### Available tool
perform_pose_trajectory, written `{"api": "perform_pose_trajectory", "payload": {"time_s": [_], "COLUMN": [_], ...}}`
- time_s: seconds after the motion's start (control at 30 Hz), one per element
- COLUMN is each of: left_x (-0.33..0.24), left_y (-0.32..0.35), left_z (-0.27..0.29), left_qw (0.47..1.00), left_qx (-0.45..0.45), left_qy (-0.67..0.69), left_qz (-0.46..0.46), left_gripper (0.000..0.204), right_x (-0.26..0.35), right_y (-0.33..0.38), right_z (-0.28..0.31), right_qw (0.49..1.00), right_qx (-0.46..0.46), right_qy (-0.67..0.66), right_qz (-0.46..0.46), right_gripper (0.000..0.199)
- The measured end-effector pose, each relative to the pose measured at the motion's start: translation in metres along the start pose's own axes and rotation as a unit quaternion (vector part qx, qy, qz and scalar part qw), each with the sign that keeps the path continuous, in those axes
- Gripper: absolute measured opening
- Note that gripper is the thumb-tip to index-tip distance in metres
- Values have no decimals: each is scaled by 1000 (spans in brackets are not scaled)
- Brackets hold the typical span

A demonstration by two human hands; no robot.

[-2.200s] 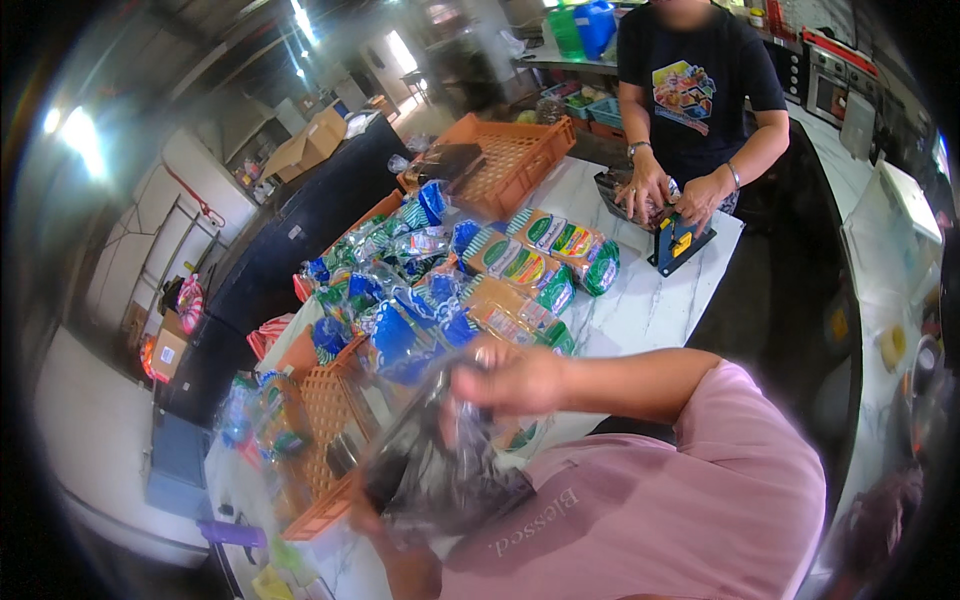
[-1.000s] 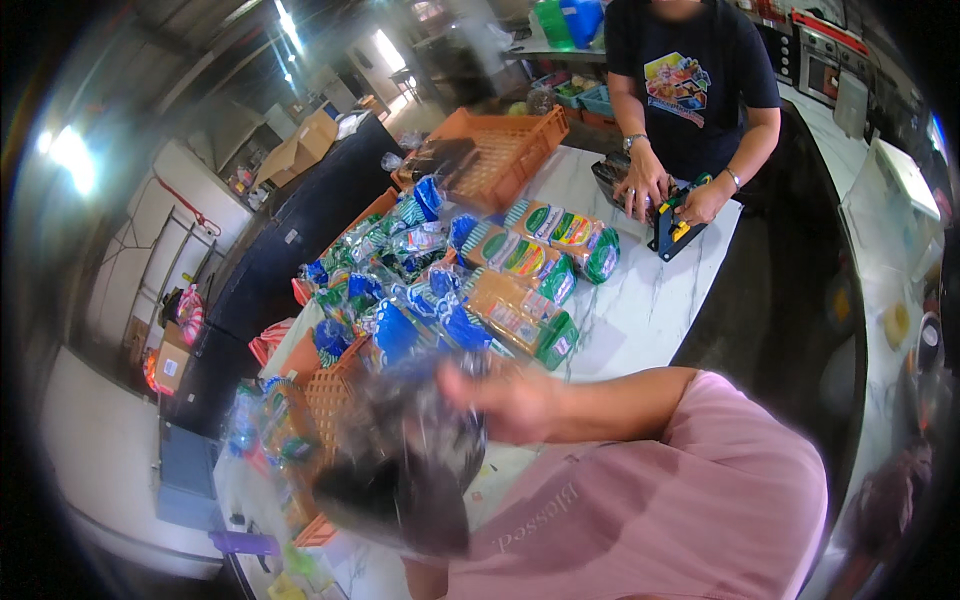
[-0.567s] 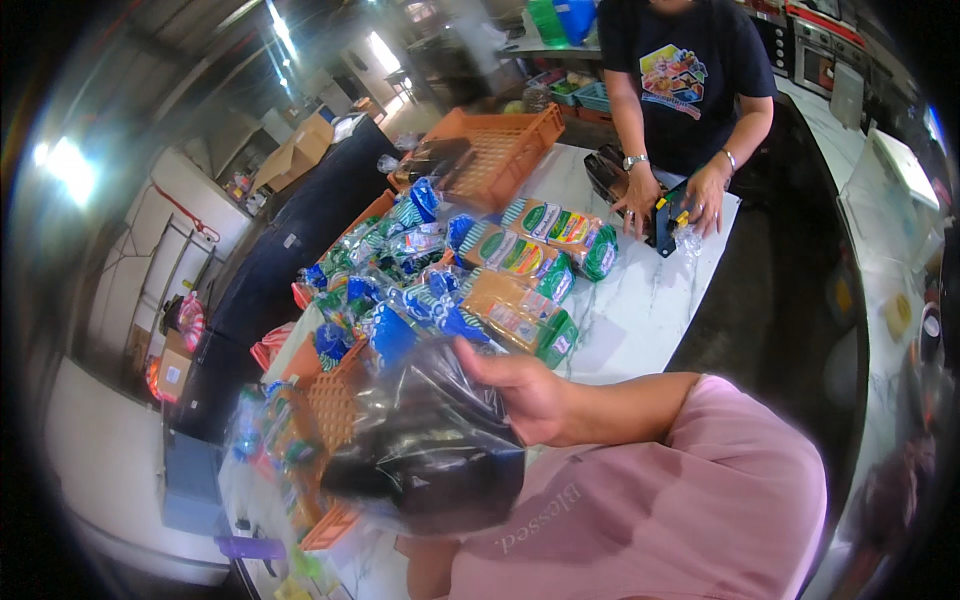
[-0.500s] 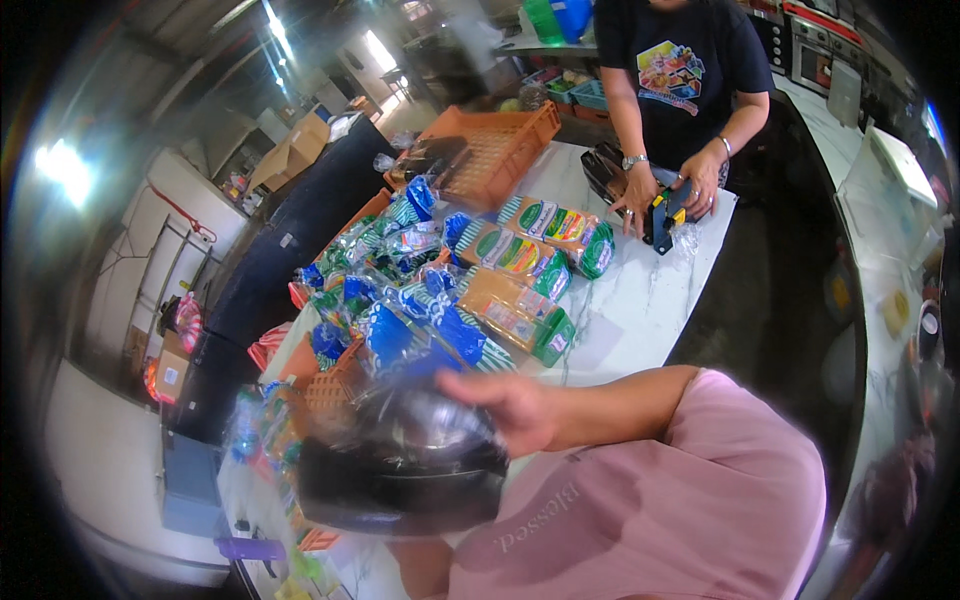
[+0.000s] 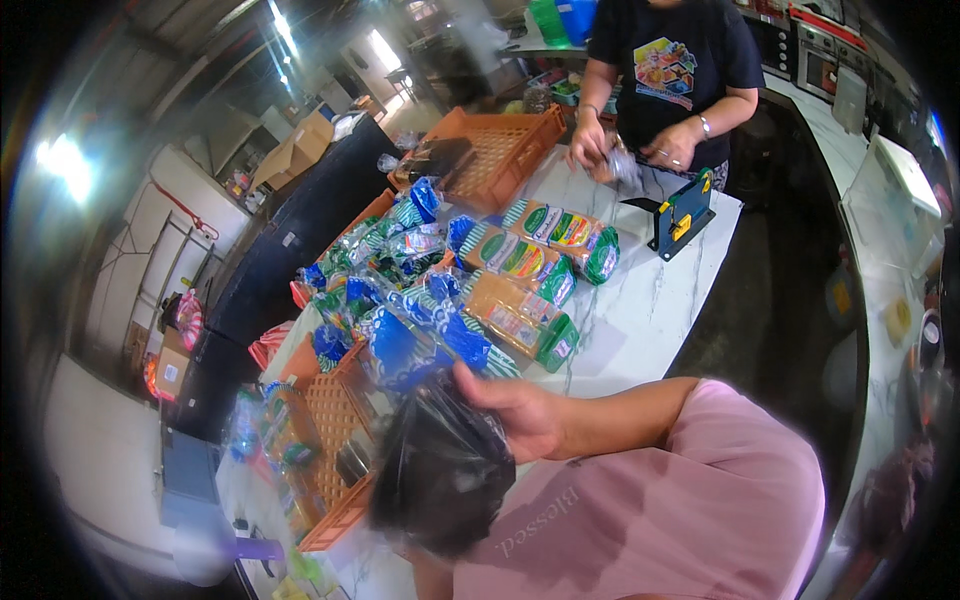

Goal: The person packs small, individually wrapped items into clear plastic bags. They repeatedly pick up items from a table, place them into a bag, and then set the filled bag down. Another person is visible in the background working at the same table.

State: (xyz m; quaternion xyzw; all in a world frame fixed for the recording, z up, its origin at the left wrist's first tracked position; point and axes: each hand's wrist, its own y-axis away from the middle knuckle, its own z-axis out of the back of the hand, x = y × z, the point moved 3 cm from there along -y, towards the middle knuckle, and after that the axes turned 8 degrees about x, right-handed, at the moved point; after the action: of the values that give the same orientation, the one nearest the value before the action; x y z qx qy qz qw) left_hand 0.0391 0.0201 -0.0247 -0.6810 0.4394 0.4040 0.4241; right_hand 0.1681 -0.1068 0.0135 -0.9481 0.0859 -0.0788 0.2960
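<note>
A dark package in shiny, crinkled plastic [image 5: 440,465] is in front of my chest. My right hand [image 5: 525,410] is closed on its upper right side, thumb on top. My left forearm [image 5: 432,577] shows only in part beneath the package; that hand is hidden behind it. Beyond the package lie bagged loaves of sliced bread [image 5: 515,310] with green ends. Beside them is a heap of blue, green and striped bread bags [image 5: 385,285]. Below the heap, an orange plastic crate [image 5: 335,420] holds a dark, shiny item [image 5: 355,458].
Across the marble-patterned table [image 5: 650,300], a person in a dark shirt [image 5: 670,80] handles a clear-wrapped bag [image 5: 620,165]. A black and yellow bag sealer [image 5: 683,218] stands near them. Another orange crate [image 5: 505,150] with dark packages stands at the far side. More bagged bread [image 5: 290,425] lies at left.
The dark package has turned more upright and shifted right, uncovering more of the near crate. Across the table, the person's hands have moved left, off the bag sealer, which now stands alone.
</note>
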Motion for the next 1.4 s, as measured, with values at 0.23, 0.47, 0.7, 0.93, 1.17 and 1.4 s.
{"api": "perform_pose_trajectory", "payload": {"time_s": [0.23, 0.47, 0.7, 0.93, 1.17, 1.4], "left_x": [-49, 9, -6, 26, -53, -37], "left_y": [-28, 24, 26, 21, -8, -3], "left_z": [16, 2, 17, 28, -3, 4], "left_qw": [980, 995, 970, 979, 941, 909], "left_qx": [-59, 35, 132, 48, 123, 269], "left_qy": [93, -56, -83, 112, 270, -252], "left_qz": [-167, 74, 185, 162, -160, 195], "left_gripper": [34, 34, 34, 33, 20, 24], "right_x": [-31, 11, -9, 20, 20, 47], "right_y": [26, 5, 52, 61, 52, 55], "right_z": [21, -21, 68, -2, 7, -9], "right_qw": [935, 988, 824, 947, 729, 898], "right_qx": [72, -20, 121, -172, 24, -48], "right_qy": [262, 155, 495, 246, 548, 436], "right_qz": [-228, 3, -248, -111, -409, -15], "right_gripper": [66, 75, 84, 60, 25, 28]}}
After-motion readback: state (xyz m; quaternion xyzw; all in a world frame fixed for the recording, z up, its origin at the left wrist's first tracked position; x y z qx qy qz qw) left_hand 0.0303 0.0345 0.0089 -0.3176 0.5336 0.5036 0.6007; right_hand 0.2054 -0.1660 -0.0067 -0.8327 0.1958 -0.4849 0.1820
